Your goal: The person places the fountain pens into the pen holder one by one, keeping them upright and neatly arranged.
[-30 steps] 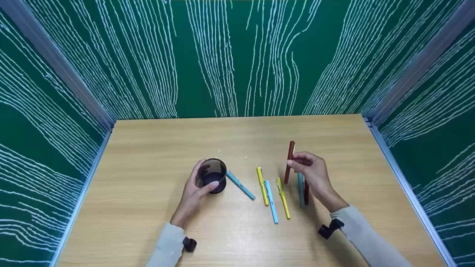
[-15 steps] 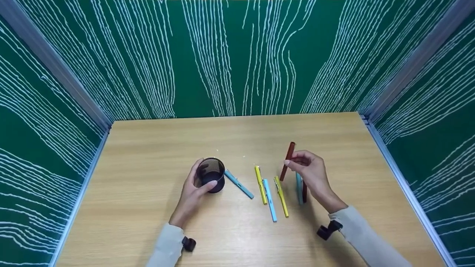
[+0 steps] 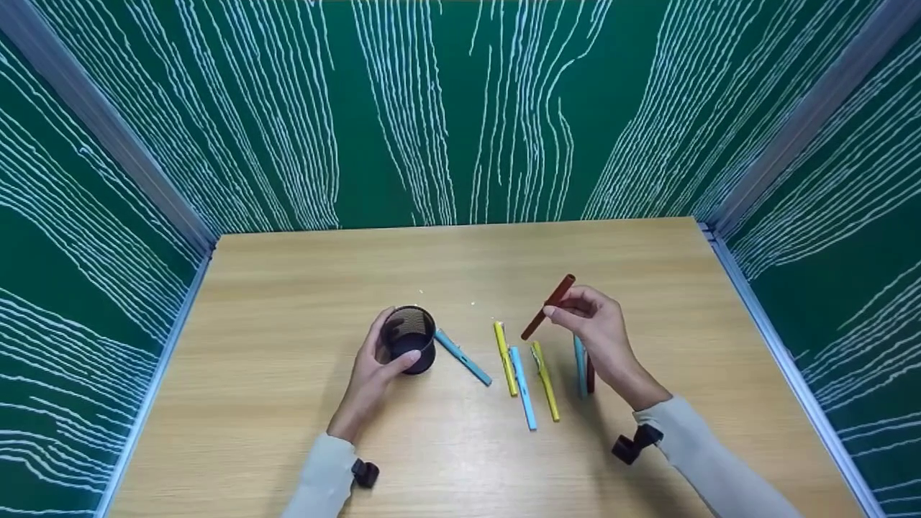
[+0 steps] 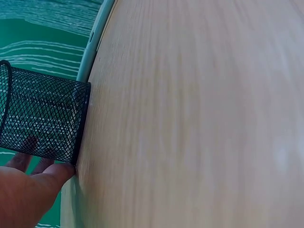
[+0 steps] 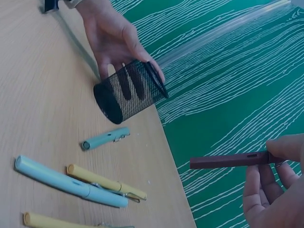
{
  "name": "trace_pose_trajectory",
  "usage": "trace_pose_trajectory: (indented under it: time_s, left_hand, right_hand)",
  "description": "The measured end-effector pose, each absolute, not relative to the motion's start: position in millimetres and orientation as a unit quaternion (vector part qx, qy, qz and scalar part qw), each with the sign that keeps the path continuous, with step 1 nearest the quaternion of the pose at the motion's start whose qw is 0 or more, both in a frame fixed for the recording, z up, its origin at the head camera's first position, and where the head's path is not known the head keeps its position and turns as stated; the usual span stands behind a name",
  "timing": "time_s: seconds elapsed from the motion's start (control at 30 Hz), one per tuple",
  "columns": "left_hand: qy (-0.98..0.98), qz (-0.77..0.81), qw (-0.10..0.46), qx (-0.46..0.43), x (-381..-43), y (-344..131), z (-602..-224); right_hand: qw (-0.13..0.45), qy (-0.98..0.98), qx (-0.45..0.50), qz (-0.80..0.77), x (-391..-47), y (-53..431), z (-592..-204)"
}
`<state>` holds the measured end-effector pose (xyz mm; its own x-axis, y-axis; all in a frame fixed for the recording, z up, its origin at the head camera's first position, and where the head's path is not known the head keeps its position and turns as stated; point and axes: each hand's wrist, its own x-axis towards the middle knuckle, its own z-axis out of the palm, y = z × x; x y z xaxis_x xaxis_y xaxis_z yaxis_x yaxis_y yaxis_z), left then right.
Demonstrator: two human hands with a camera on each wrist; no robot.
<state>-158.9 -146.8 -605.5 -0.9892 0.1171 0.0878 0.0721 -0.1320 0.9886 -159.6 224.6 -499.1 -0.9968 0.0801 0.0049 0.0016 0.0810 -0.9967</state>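
My left hand (image 3: 370, 385) grips a black mesh pen cup (image 3: 409, 339), thumb over the near side and fingers round the far left. The cup stands upright on the table, and no pens show inside. In the left wrist view the fingers lie against the mesh wall (image 4: 42, 114). My right hand (image 3: 603, 338) pinches a dark red pen (image 3: 537, 323) between thumb and fingers, above the table. This pen slants, its lower end pointing left toward the cup; the right wrist view shows the pen (image 5: 221, 161) with its long end free.
A teal pen (image 3: 464, 357) lies beside the cup. Farther right lie a yellow pen (image 3: 505, 360), a light blue pen (image 3: 523, 389) and another yellow pen (image 3: 546, 383). A second teal pen (image 3: 580, 368) and another dark red pen (image 3: 591, 377) are partly hidden beneath the right hand. Green walls enclose the table (image 3: 288, 288).
The dark red pen has tipped from nearly upright to a slant, its lower end swinging left and up. My right hand has shifted slightly up and left. The left hand keeps holding the cup.
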Motion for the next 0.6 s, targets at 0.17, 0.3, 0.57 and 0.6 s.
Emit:
trace_pose_trajectory:
  time_s: [0.17, 0.3, 0.57, 0.6]
  left_hand:
    - [0.661, 0.747, 0.018, 0.070, -158.6, -146.7, -604.1]
    - [0.663, 0.745, 0.016, 0.073, -158.8, -147.0, -604.3]
    - [0.666, 0.742, 0.012, 0.080, -159.4, -147.1, -605.1]
    - [0.666, 0.742, 0.012, 0.081, -159.5, -147.2, -605.1]
  right_hand:
    - [0.020, -0.727, -0.031, 0.686, -162.5, 220.2, -495.9]
    - [0.014, -0.724, -0.029, 0.689, -163.1, 214.8, -494.1]
    - [0.002, -0.715, -0.012, 0.699, -164.9, 201.5, -493.3]
    - [0.000, -0.715, -0.010, 0.699, -164.8, 199.7, -492.9]
